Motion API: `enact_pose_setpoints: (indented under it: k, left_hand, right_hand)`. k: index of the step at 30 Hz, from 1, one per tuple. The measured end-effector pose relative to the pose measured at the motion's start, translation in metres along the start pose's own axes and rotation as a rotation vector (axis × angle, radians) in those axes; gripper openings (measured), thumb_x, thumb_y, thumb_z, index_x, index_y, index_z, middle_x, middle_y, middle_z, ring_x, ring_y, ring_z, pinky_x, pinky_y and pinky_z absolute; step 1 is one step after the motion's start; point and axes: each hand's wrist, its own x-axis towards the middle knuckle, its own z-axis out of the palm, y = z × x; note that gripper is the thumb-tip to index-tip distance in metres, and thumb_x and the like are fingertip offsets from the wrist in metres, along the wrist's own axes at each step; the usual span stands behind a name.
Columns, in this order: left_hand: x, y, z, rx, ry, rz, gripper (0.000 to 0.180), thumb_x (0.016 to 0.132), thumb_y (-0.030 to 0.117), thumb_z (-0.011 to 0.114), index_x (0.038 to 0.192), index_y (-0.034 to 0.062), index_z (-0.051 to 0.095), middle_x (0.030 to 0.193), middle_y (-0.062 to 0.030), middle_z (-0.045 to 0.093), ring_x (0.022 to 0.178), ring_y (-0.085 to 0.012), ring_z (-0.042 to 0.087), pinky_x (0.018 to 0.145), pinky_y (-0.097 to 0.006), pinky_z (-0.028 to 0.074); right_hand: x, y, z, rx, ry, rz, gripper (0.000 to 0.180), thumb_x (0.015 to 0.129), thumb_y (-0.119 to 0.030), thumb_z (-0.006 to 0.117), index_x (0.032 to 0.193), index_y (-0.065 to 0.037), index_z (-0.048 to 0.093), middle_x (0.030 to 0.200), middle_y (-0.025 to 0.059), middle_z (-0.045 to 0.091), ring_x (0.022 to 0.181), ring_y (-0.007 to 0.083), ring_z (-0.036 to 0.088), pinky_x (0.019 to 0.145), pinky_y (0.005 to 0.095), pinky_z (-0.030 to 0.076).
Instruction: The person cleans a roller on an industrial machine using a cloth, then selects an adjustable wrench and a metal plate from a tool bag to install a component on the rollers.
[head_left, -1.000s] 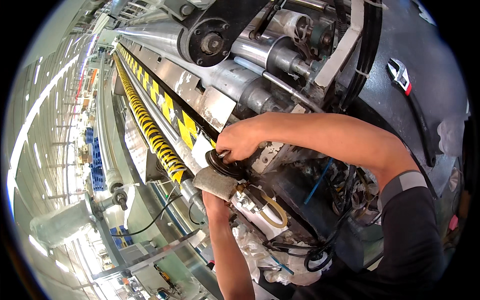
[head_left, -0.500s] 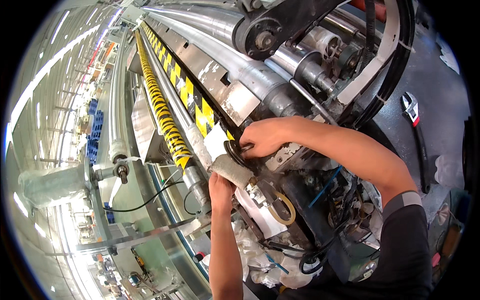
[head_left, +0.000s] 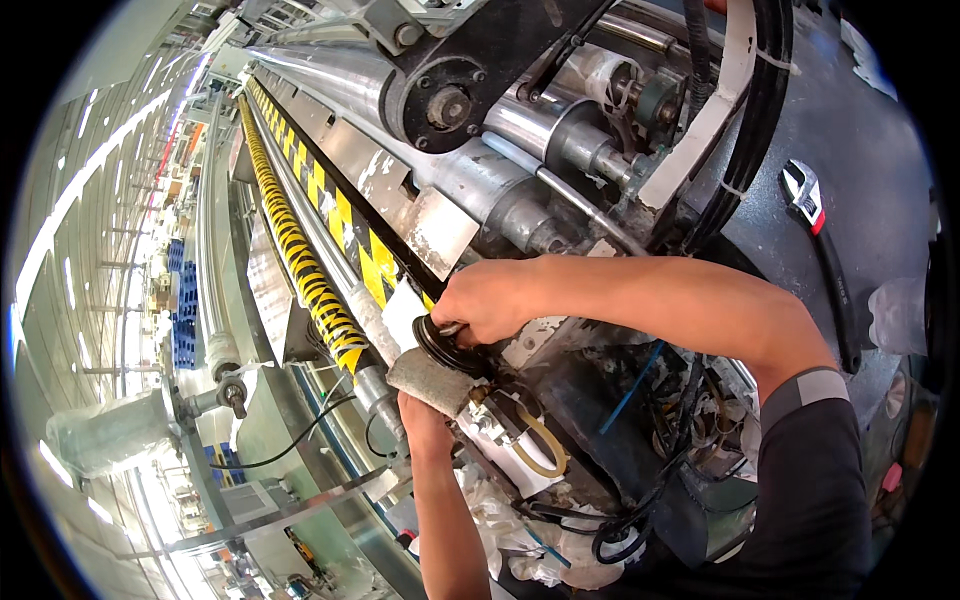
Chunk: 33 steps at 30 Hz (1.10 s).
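My right hand [head_left: 485,305] reaches across from the right, its fingers curled onto a small metal piece at the face of a black round wheel [head_left: 440,345]. Just below that wheel sits a block wrapped in grey, felt-like material [head_left: 432,380]. My left hand [head_left: 427,430] comes up from below and touches the block's underside; the block hides most of its fingers. A white sheet [head_left: 404,312] stands up behind the wheel. Beside the block, a metal fitting with a yellowish hose [head_left: 545,462] curves downward.
Long metal rollers [head_left: 330,75] and a yellow-black striped bar [head_left: 295,235] run to the far left. A dark arm bracket [head_left: 450,105] overhangs the rollers. An adjustable wrench [head_left: 825,250] lies on the grey surface at right. Black cables [head_left: 640,520] and crumpled plastic [head_left: 505,520] gather below.
The view has shifted, so the machine parts and both hands sit further left in the picture. My right hand stays at the black wheel, and my left hand stays under the grey-wrapped block.
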Motion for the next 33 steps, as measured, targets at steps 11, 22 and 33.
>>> enact_pose_setpoints:
  k: [11, 22, 33]
  left_hand:
    - [-0.005, 0.008, 0.014, 0.078, 0.082, -0.004, 0.036, 0.091, 0.024, 0.056, 0.118, 0.0007, 0.055, 0.103, -0.0075, 0.063, 0.090, -0.0163, 0.063, 0.076, -0.029, 0.051]
    - [0.001, -0.014, -0.005, 0.152, -0.001, 0.157, 0.037, 0.091, 0.024, 0.056, 0.120, 0.0013, 0.053, 0.108, -0.0065, 0.062, 0.095, -0.0151, 0.061, 0.080, -0.029, 0.049]
    - [0.003, -0.019, -0.006, 0.220, -0.040, 0.294, 0.027, 0.094, 0.017, 0.051, 0.116, 0.0016, 0.054, 0.103, -0.0063, 0.061, 0.090, -0.0158, 0.060, 0.078, -0.031, 0.050]
  right_hand:
    - [0.015, 0.002, -0.013, 0.116, -0.259, 0.221, 0.036, 0.086, -0.036, 0.056, 0.096, -0.004, 0.069, 0.093, 0.0151, 0.068, 0.086, 0.0303, 0.064, 0.076, 0.0386, 0.049]
    - [0.018, 0.004, -0.006, 0.102, -0.226, 0.107, 0.027, 0.083, -0.028, 0.061, 0.092, -0.004, 0.069, 0.084, 0.0171, 0.068, 0.081, 0.0331, 0.064, 0.074, 0.0408, 0.049]
    - [-0.020, -0.029, -0.021, -0.261, 0.041, 0.184, 0.026, 0.077, -0.026, 0.060, 0.085, -0.002, 0.067, 0.080, 0.0188, 0.066, 0.080, 0.0388, 0.064, 0.069, 0.0480, 0.051]
